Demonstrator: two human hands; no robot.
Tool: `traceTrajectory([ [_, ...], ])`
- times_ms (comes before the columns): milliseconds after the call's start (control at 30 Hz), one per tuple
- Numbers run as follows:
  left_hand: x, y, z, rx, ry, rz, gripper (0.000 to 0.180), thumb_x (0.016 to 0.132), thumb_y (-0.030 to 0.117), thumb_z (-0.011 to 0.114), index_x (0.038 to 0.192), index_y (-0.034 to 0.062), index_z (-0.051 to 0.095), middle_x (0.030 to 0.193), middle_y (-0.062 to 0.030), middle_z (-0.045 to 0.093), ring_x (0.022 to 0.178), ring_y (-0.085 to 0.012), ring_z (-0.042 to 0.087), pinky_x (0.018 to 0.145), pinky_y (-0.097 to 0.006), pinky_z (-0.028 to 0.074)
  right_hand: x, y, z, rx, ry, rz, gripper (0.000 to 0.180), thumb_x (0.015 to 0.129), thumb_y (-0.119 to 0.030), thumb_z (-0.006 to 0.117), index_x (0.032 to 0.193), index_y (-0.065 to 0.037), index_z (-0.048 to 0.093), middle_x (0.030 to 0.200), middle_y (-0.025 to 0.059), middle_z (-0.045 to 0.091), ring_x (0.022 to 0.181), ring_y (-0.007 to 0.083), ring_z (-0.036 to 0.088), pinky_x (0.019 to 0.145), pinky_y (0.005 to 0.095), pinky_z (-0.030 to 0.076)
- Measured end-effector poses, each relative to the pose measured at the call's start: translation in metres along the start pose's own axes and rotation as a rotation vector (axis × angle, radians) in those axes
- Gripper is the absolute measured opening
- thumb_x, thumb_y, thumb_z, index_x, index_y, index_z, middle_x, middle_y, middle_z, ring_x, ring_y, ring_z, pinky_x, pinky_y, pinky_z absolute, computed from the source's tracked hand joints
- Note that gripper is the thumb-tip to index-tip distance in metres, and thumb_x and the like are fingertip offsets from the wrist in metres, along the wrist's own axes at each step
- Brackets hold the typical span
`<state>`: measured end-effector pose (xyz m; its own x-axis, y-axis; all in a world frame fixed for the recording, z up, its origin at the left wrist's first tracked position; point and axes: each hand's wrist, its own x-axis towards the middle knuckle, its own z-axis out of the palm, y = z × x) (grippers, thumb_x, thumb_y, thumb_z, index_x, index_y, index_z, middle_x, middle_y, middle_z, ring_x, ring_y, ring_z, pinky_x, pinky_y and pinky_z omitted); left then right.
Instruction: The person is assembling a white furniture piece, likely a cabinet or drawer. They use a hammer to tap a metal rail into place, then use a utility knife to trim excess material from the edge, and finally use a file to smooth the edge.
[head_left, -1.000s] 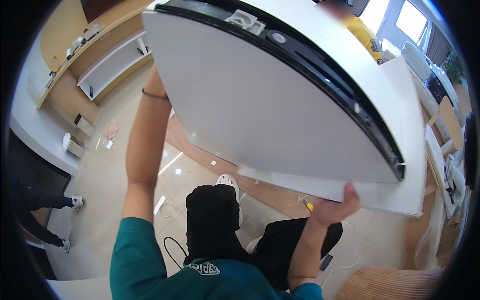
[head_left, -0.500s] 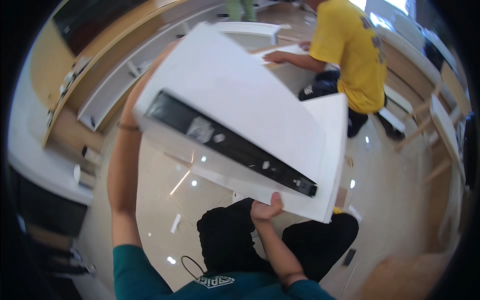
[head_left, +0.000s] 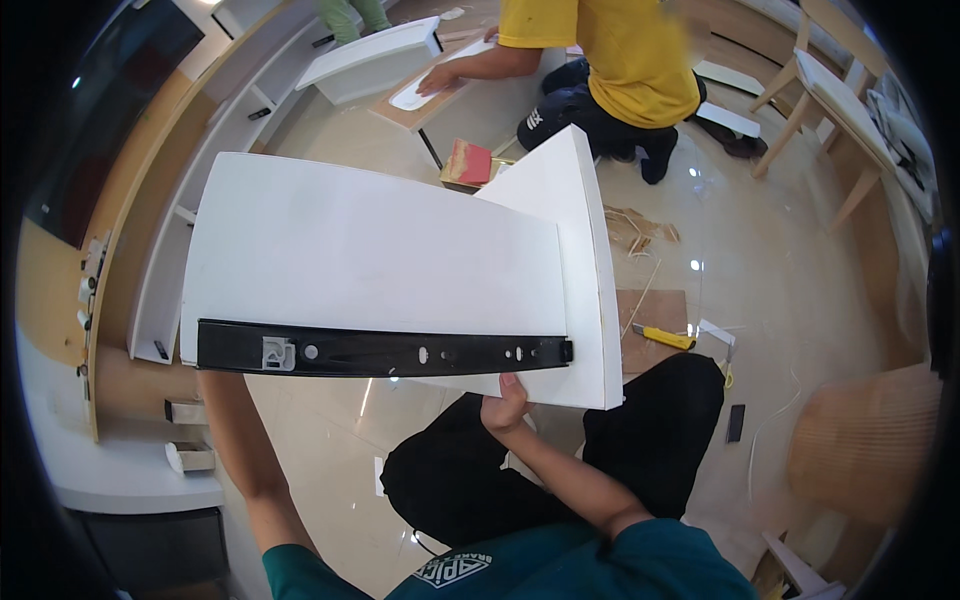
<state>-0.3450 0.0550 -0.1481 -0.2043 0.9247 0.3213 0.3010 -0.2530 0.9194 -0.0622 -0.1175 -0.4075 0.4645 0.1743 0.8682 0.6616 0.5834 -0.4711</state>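
A white drawer [head_left: 380, 245] is held up before me on its side, its wider front panel [head_left: 590, 300] to the right. A black metal drawer slide [head_left: 400, 348] runs along the drawer's near lower edge. My right hand [head_left: 508, 402] grips the bottom edge near the front panel, its thumb on the near face and its other fingers partly hidden. My left forearm [head_left: 245, 440] rises to the drawer's left end; the left hand itself is hidden behind the drawer.
A person in a yellow shirt [head_left: 630, 60] kneels ahead, hand on a white piece on a wooden board [head_left: 400, 110]. By my right knee lie a yellow utility knife [head_left: 665, 338], scissors [head_left: 729, 370] and a dark flat object [head_left: 736, 423]. A chair [head_left: 830, 80] stands far right.
The drawer has come lower and been turned nearly level, its left end dropping. My left hand has gone from the upper left edge to behind it. My right hand still grips the bottom edge.
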Motion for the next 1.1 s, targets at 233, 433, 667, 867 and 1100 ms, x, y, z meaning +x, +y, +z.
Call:
traceTrajectory([
  [233, -0.007, -0.01, 0.013, -0.019, -0.018, 0.006, 0.06, 0.096, 0.06, 0.038, 0.13, 0.012, 0.048, 0.123, -0.0111, 0.056, 0.117, -0.0259, 0.052, 0.098, -0.04, 0.043, -0.021, 0.007, -0.004, 0.148, -0.055, 0.239, 0.023, 0.091, 0.006, 0.047, 0.114, 0.007, 0.048, 0.11, 0.0246, 0.061, 0.095, 0.0347, 0.063, 0.087, 0.0475, 0.052],
  [433, -0.024, -0.009, 0.025, -0.029, -0.03, 0.012, 0.059, 0.096, 0.06, 0.038, 0.129, 0.0124, 0.049, 0.122, -0.0107, 0.057, 0.116, -0.0259, 0.052, 0.098, -0.04, 0.043, -0.011, 0.015, -0.01, 0.079, -0.078, 0.228, 0.021, 0.091, 0.007, 0.046, 0.112, 0.006, 0.05, 0.108, 0.0251, 0.06, 0.094, 0.0351, 0.062, 0.082, 0.0469, 0.053],
  [667, -0.018, -0.022, 0.063, -0.037, -0.06, 0.016, 0.058, 0.095, 0.06, 0.039, 0.127, 0.0129, 0.05, 0.121, -0.0102, 0.057, 0.116, -0.0258, 0.052, 0.097, -0.04, 0.043, -0.001, 0.012, -0.035, 0.376, 0.004, 0.94, 0.03, 0.091, -0.004, 0.047, 0.114, 0.014, 0.051, 0.111, 0.0183, 0.058, 0.099, 0.0285, 0.056, 0.093, 0.0397, 0.043],
  [867, -0.007, -0.028, 0.08, -0.044, -0.05, 0.023, 0.057, 0.095, 0.06, 0.04, 0.125, 0.0134, 0.051, 0.12, -0.0098, 0.057, 0.115, -0.0258, 0.052, 0.097, -0.04, 0.042, 0.019, 0.014, -0.054, 0.413, -0.073, 1.21, 0.016, 0.092, -0.01, 0.056, 0.097, 0.006, 0.056, 0.093, 0.0069, 0.059, 0.085, 0.0169, 0.054, 0.078, 0.0323, 0.045],
  [1100, 0.01, -0.012, 0.058, -0.015, -0.031, 0.042, 0.056, 0.094, 0.06, 0.041, 0.123, 0.0138, 0.052, 0.119, -0.0093, 0.058, 0.115, -0.0258, 0.052, 0.097, -0.04, 0.042, 0.065, -0.005, -0.056, 0.33, -0.433, 0.777, 0.022, 0.087, -0.015, 0.061, 0.096, 0.005, 0.063, 0.094, 0.0146, 0.066, 0.087, 0.0256, 0.062, 0.079, 0.0364, 0.047],
])
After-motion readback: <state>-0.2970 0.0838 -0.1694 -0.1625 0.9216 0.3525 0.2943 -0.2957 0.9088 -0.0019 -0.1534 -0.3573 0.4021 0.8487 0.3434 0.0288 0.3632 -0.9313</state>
